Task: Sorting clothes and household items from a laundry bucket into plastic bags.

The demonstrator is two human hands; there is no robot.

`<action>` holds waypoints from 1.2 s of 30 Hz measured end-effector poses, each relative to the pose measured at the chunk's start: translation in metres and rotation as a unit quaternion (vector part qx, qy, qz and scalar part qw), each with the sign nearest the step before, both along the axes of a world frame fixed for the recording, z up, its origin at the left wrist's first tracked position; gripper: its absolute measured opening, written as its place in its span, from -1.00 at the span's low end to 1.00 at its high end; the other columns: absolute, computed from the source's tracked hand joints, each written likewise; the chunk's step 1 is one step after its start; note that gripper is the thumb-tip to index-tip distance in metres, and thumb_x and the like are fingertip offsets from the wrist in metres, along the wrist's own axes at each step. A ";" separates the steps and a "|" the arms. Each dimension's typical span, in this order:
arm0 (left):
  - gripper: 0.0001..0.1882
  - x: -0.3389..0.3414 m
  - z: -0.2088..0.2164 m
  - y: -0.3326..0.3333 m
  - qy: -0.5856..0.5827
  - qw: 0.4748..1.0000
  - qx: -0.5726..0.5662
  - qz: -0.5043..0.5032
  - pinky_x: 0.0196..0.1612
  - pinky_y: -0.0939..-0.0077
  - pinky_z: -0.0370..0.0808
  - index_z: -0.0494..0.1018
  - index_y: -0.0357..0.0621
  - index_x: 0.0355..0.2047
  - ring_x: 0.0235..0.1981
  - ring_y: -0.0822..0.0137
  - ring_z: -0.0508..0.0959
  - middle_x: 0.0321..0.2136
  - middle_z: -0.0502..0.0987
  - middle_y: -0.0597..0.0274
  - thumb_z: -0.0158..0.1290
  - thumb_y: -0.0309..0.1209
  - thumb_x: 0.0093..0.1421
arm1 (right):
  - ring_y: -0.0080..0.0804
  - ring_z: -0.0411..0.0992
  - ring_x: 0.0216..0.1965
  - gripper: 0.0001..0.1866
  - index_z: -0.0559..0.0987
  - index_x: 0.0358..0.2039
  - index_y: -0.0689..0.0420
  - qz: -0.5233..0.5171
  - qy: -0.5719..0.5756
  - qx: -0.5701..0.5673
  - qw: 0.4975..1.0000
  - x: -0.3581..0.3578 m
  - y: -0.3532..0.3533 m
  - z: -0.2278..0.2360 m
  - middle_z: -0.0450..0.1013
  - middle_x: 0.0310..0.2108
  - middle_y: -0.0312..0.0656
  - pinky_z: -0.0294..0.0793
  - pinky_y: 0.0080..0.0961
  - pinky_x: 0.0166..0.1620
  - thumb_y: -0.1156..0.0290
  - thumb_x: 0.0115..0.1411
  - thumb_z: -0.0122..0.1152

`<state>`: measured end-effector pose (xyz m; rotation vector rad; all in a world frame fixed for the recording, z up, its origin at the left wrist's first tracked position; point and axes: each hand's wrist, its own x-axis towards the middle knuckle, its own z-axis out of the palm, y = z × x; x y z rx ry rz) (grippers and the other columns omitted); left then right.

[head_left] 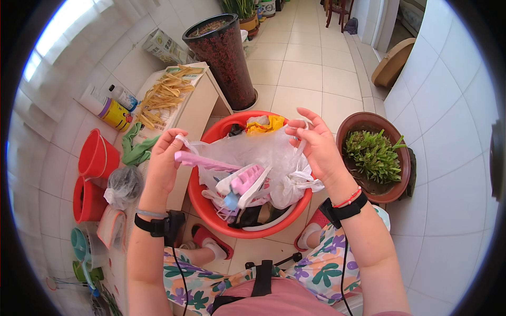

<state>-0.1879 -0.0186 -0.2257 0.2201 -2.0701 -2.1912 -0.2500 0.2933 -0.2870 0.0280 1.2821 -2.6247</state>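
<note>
My left hand [167, 150] pinches one handle of a thin, see-through white plastic bag [258, 150]. Across from it, my right hand [319, 145] has the other handle caught at its thumb and fingers, some of them spread. Between them the bag stretches over a red basin [197, 203]. Long pink and white plastic pieces [245, 179], one with a ridged face and a bit of blue, stick up by the bag's near side; whether they are inside it I cannot tell. More crumpled white bags [290, 189] and a yellow bag [266, 125] fill the basin.
On the left, a low cabinet carries dried tan strips [166, 95] and a green cloth [138, 147]. Red buckets [97, 155] stand beside it. Beyond the basin rises a tall dark planter [224, 63]. At right sits a potted green plant [374, 155].
</note>
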 end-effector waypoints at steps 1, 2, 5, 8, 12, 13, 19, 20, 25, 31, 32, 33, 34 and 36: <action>-0.83 0.002 -0.002 0.004 -0.005 1.000 -0.015 0.011 -0.30 0.61 0.43 0.42 -0.12 -0.23 -0.39 0.49 0.48 -0.40 0.47 0.33 -0.10 -0.32 0.33 | -0.45 0.41 -0.11 -0.55 0.31 0.11 0.13 0.046 0.064 0.027 0.997 0.002 -0.001 0.003 0.42 -0.14 -0.18 0.43 -0.50 -0.09 0.55 0.18 -0.01; -0.83 0.006 0.000 0.008 -0.002 1.000 -0.017 0.012 -0.30 0.61 0.43 0.42 -0.12 -0.23 -0.39 0.49 0.48 -0.40 0.47 0.33 -0.10 -0.32 0.33 | -0.41 0.36 0.02 -0.50 0.29 0.14 0.11 0.091 0.127 0.053 0.986 0.003 -0.002 0.005 0.38 -0.01 -0.16 0.41 -0.46 -0.01 0.58 0.14 -0.01; -0.68 0.010 0.005 0.020 -0.012 0.998 0.003 -0.061 -0.16 0.46 0.45 0.39 -0.16 -0.24 -0.33 0.36 0.51 -0.35 0.49 0.23 -0.20 -0.17 0.36 | -0.24 0.15 0.24 -0.32 0.18 0.23 0.08 0.226 0.263 0.208 0.915 0.008 -0.008 0.004 0.18 0.20 -0.08 0.27 -0.35 0.16 0.57 0.04 0.04; -0.65 0.009 0.013 0.031 -0.010 0.994 0.099 -0.051 -0.11 0.41 0.44 0.39 -0.18 -0.21 -0.29 0.31 0.50 -0.31 0.49 0.18 -0.21 -0.15 0.37 | -0.10 -0.01 0.32 -0.19 0.07 0.29 0.07 0.322 0.395 0.392 0.766 0.021 -0.007 0.009 0.03 0.28 0.02 0.09 -0.32 0.27 0.53 -0.01 0.10; -0.64 0.004 0.010 0.044 -0.018 0.987 0.153 -0.034 -0.06 0.36 0.42 0.37 -0.18 -0.17 -0.20 0.26 0.48 -0.24 0.47 0.14 -0.24 -0.15 0.37 | -0.02 -0.03 0.32 -0.10 0.07 0.28 0.14 0.288 0.420 0.449 0.734 0.031 -0.015 0.000 -0.01 0.29 0.09 0.05 -0.34 0.29 0.41 -0.07 0.29; -0.64 0.003 0.006 0.049 -0.020 0.981 0.191 -0.041 -0.02 0.34 0.40 0.36 -0.19 -0.15 -0.16 0.25 0.46 -0.21 0.46 0.13 -0.25 -0.16 0.38 | -0.02 -0.03 0.32 -0.10 0.07 0.28 0.14 0.287 0.420 0.450 0.734 0.031 -0.021 -0.004 -0.01 0.29 0.09 0.05 -0.34 0.29 0.41 -0.07 0.29; -0.64 0.009 0.004 0.085 0.007 0.965 0.241 -0.099 0.16 0.32 0.26 0.34 -0.23 -0.09 0.06 0.17 0.36 -0.11 0.43 0.08 -0.28 -0.20 0.39 | -0.04 0.24 0.09 -0.24 0.23 0.18 0.16 0.201 0.441 0.390 0.783 0.039 -0.043 0.006 0.28 0.03 0.03 0.25 -0.30 0.11 0.38 -0.07 0.32; -0.64 0.010 0.007 0.086 0.007 0.966 0.241 -0.099 0.16 0.32 0.26 0.34 -0.23 -0.09 0.06 0.17 0.36 -0.11 0.43 0.08 -0.28 -0.20 0.39 | -0.07 0.28 0.00 -0.32 0.29 0.11 0.16 0.178 0.447 0.396 0.782 0.038 -0.043 0.009 0.31 -0.07 -0.01 0.29 -0.30 0.04 0.37 -0.06 0.32; -0.68 0.015 0.022 0.079 0.066 0.977 0.163 -0.123 0.11 0.32 0.32 0.33 -0.23 -0.06 0.01 0.20 0.41 -0.05 0.43 0.04 -0.20 -0.24 0.36 | -0.13 0.36 -0.19 -0.55 0.43 -0.12 0.16 0.087 0.471 0.417 0.772 0.030 -0.041 0.023 0.37 -0.28 -0.09 0.35 -0.31 -0.12 0.35 -0.05 0.31; -0.78 0.032 0.014 0.053 0.018 0.989 0.128 -0.078 -0.03 0.44 0.41 0.35 -0.17 -0.09 -0.12 0.33 0.49 -0.07 0.46 0.09 -0.09 -0.36 0.31 | -0.23 0.37 -0.28 -0.60 0.49 -0.18 0.10 0.037 0.456 0.473 0.753 0.021 -0.046 0.018 0.36 -0.38 -0.18 0.37 -0.35 -0.22 0.31 -0.05 0.34; -0.78 0.034 0.010 0.049 0.000 0.991 0.112 -0.070 -0.02 0.43 0.41 0.34 -0.18 -0.07 -0.14 0.32 0.49 -0.06 0.44 0.08 -0.08 -0.38 0.31 | -0.18 0.38 -0.24 -0.58 0.48 -0.19 0.11 0.063 0.492 0.487 0.719 0.021 -0.052 0.011 0.39 -0.36 -0.14 0.38 -0.31 -0.18 0.28 -0.08 0.35; -0.78 0.036 0.005 0.046 0.001 0.991 0.113 -0.070 -0.02 0.43 0.41 0.34 -0.18 -0.07 -0.14 0.32 0.49 -0.06 0.44 0.08 -0.08 -0.38 0.31 | -0.12 0.39 -0.20 -0.55 0.48 -0.19 0.13 0.089 0.526 0.498 0.684 0.023 -0.058 0.007 0.41 -0.35 -0.11 0.39 -0.27 -0.15 0.26 -0.11 0.36; -0.78 0.037 0.000 0.043 0.001 0.995 0.088 -0.055 -0.02 0.44 0.41 0.34 -0.18 -0.08 -0.14 0.34 0.49 -0.06 0.45 0.09 -0.07 -0.39 0.30 | -0.12 0.39 -0.20 -0.55 0.48 -0.19 0.13 0.089 0.527 0.499 0.682 0.027 -0.064 0.004 0.41 -0.35 -0.11 0.39 -0.27 -0.15 0.26 -0.11 0.36; -0.78 0.042 -0.004 0.040 0.001 0.997 0.066 -0.042 -0.01 0.46 0.40 0.34 -0.18 -0.09 -0.15 0.36 0.48 -0.07 0.45 0.11 -0.05 -0.40 0.29 | -0.13 0.39 -0.17 -0.55 0.50 -0.20 0.11 0.173 0.531 0.522 0.645 0.038 -0.078 0.000 0.42 -0.32 -0.12 0.41 -0.26 -0.13 0.24 -0.12 0.37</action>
